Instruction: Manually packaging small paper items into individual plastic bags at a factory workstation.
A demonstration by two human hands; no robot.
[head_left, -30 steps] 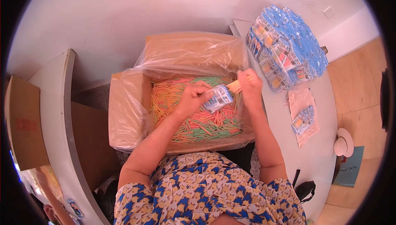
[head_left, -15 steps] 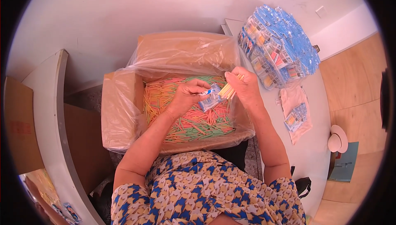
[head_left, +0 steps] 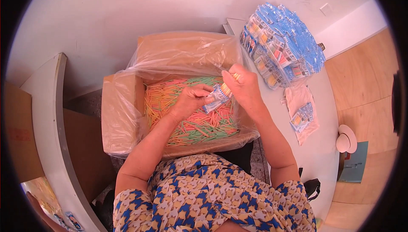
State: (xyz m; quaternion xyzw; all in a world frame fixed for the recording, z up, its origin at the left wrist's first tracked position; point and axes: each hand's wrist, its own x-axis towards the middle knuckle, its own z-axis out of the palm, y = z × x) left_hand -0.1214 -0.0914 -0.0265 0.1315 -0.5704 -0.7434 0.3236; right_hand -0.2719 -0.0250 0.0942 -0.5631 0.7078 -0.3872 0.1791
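Note:
My left hand [head_left: 191, 101] grips a small clear packet with blue print [head_left: 216, 97] over an open cardboard box [head_left: 123, 104]. The box is lined with clear plastic and full of thin coloured sticks [head_left: 187, 121] in orange, green, pink and yellow. My right hand [head_left: 243, 86] pinches a bunch of those sticks [head_left: 227, 88] at the packet's mouth, their ends partly inside it. Both hands meet above the right half of the box.
A heap of filled blue-and-clear packets [head_left: 281, 45] lies on the white table [head_left: 323, 155] to the right. Nearer me on that table sit a few loose packets on plastic [head_left: 302, 116]. A white round object [head_left: 347, 138] is at the table's right edge. A white curved counter [head_left: 46, 117] runs on the left.
The view has shifted slightly. My hands stay together over the box, with the right hand's sticks now pushed closer into the packet's opening.

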